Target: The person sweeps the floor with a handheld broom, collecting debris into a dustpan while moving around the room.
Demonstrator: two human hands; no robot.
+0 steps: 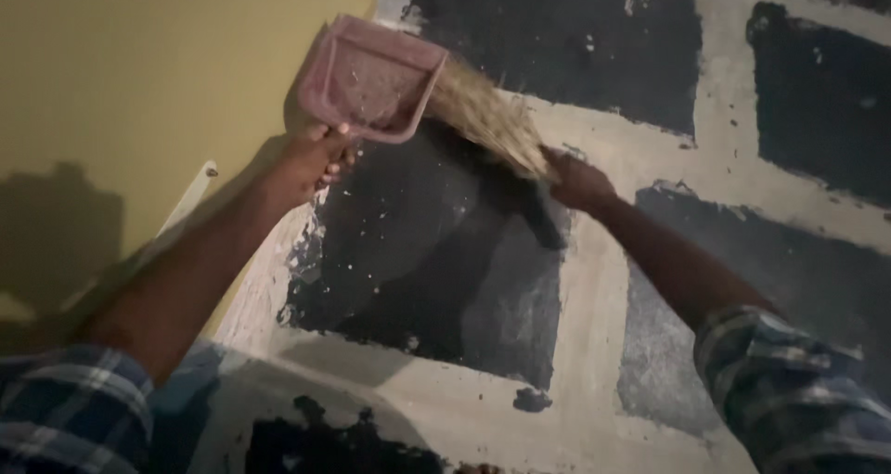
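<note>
A: What is the left hand [311,163] doing?

B: It is gripping the handle of a pink dustpan [371,77], fingers clenched around it. The pan is sitting at about eleven o'clock in the view, its open mouth pointing toward three o'clock. Specks of dirt are showing inside it.

A: And the right hand [577,181]?

B: It is grasping a straw broom [487,116], closed around the bundle. The pale bristles are fanning out from the hand toward ten o'clock and are reaching the mouth of the dustpan, touching or almost touching its lip. The picture is too blurred there to tell which.

A: Where is all this happening?

B: Over a floor [603,344] of pale grey cement with big dark patches painted or worn on it. The hands are hovering above the largest dark patch, near the middle. Small white crumbs are lying scattered on that patch, thickest at its nine o'clock edge.

A: Anything else around?

B: A yellow wall [139,65] is filling the side from nine to eleven o'clock, and the dustpan is lying just beside it. Both forearms are stretching in from the bottom corners, each wearing a blue plaid sleeve [798,390] rolled back. Shadows of the arms are falling on the wall and floor.
</note>
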